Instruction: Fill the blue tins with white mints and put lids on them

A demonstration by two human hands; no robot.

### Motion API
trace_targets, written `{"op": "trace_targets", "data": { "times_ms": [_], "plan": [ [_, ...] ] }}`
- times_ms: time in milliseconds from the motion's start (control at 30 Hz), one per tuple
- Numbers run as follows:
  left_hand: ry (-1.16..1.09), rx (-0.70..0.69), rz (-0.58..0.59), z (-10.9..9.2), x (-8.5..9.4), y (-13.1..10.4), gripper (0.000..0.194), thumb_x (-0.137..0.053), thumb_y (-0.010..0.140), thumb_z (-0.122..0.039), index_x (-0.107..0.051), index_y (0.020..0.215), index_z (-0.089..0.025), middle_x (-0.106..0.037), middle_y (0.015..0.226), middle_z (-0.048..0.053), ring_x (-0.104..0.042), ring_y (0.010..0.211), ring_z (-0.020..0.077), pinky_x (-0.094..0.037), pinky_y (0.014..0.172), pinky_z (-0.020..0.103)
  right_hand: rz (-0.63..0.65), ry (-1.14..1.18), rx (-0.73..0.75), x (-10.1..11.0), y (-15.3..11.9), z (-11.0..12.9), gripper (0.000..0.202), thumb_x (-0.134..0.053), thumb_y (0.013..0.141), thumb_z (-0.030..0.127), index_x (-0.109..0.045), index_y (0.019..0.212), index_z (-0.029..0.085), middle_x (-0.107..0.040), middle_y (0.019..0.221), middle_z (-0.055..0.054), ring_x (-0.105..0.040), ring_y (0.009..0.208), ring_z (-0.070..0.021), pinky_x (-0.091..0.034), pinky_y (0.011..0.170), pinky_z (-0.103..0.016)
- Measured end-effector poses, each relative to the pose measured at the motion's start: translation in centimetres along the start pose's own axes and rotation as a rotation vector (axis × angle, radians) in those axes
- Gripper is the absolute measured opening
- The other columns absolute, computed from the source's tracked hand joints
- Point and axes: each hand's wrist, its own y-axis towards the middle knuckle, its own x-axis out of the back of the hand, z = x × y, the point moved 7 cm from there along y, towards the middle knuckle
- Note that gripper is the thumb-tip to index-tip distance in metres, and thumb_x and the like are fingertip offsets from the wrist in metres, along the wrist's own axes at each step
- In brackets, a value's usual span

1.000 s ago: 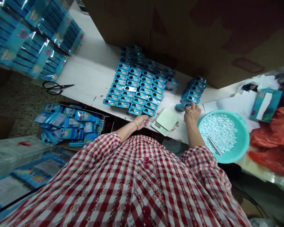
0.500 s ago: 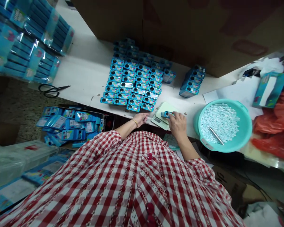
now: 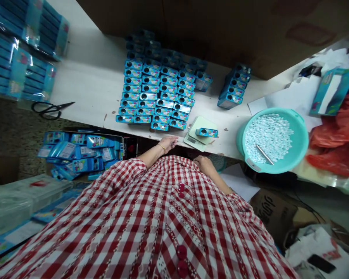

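Note:
A small blue box (image 3: pixel 208 133) with a round hole in its top stands on a pale green kitchen scale (image 3: pixel 193 142). My left hand (image 3: pixel 168 144) is at the table's front edge, left of the scale, with its fingers drawn together; whatever they may hold is too small to make out. Below the scale, close to my waist, is my right hand (image 3: pixel 204 163), its fingertips hidden. Rows of matching blue boxes (image 3: pixel 150 96) stand packed together behind my left hand, holes facing up. To the right, a turquoise basin (image 3: pixel 301 145) holds many small white pieces (image 3: pixel 272 133) and a metal tube (image 3: pixel 264 154).
Several more blue boxes (image 3: pixel 232 95) stand behind the scale. Black scissors (image 3: pixel 50 110) lie at the left edge. Wrapped blue packs (image 3: pixel 35 73) sit at the far left, and a carton of loose boxes (image 3: pixel 83 164) is below. A large cardboard box (image 3: pixel 192 27) blocks the back.
My right hand has let go of the blue box on the scale and drawn back toward my waist. The left hand stays near the table edge. The view has shifted slightly.

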Motion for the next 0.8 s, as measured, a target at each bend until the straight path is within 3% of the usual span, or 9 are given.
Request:
{"op": "trace_targets", "data": {
  "times_ms": [167,267,433,567,700,800],
  "plan": [
    [0.140,-0.021,-0.045,0.8,-1.6,2.0,0.019,-0.050,0.081,0.001,-0.064,0.091,-0.008,-0.053,0.050,-0.002,-0.047,0.044,0.0054,-0.034,0.043,0.015,-0.262,0.090,-0.145,1.3,-0.9,-4.5,0.025,-0.051,0.086,0.025,-0.068,0.105,0.022,-0.068,0.108,-0.007,-0.063,0.098,-0.0192,-0.046,0.085,-0.030],
    [0.193,-0.035,-0.063,1.4,-3.2,3.2,0.026,-0.049,0.080,0.004,-0.065,0.096,-0.009,-0.050,0.046,-0.004,-0.043,0.041,0.0054,-0.033,0.043,0.016,-0.385,0.265,-0.248,1.4,-1.0,-7.1,0.036,-0.054,0.083,0.025,-0.060,0.118,0.020,-0.070,0.098,-0.006,-0.065,0.086,-0.0187,-0.048,0.082,-0.032],
    [0.280,-0.075,-0.058,2.0,-5.9,3.9,0.033,-0.049,0.079,0.002,-0.066,0.105,-0.008,-0.047,0.043,-0.005,-0.038,0.040,0.0054,-0.032,0.045,0.017,-0.460,0.593,-0.303,0.1,0.7,-10.2,0.058,-0.057,0.078,0.024,-0.044,0.133,0.014,-0.069,0.096,-0.007,-0.064,0.072,-0.0156,-0.051,0.078,-0.033],
    [0.380,-0.089,0.010,2.5,-9.4,4.1,0.036,-0.051,0.076,-0.001,-0.066,0.107,-0.010,-0.049,0.046,-0.005,-0.040,0.042,0.0049,-0.034,0.047,0.016,-0.510,0.618,-0.327,0.3,0.4,-12.3,0.061,-0.053,0.078,0.025,-0.040,0.136,0.012,-0.068,0.101,-0.010,-0.064,0.076,-0.0178,-0.051,0.081,-0.036],
    [0.396,-0.062,0.098,2.6,-12.8,4.2,0.037,-0.050,0.075,-0.001,-0.065,0.107,-0.012,-0.053,0.051,-0.005,-0.043,0.044,0.0036,-0.034,0.046,0.014,-0.646,0.382,-0.284,4.1,-2.3,-12.6,0.050,-0.047,0.080,0.026,-0.049,0.128,0.014,-0.064,0.106,-0.013,-0.061,0.092,-0.0237,-0.048,0.089,-0.043],
    [0.228,-0.050,0.124,1.9,-13.9,3.5,0.030,-0.048,0.078,0.001,-0.063,0.102,-0.009,-0.054,0.054,-0.003,-0.045,0.044,0.0041,-0.033,0.045,0.014,-0.864,0.259,-0.163,9.2,-3.6,-11.7,0.058,-0.043,0.082,0.027,-0.034,0.138,0.015,-0.048,0.130,-0.016,-0.049,0.117,-0.0255,-0.043,0.097,-0.044]
  ]
}}
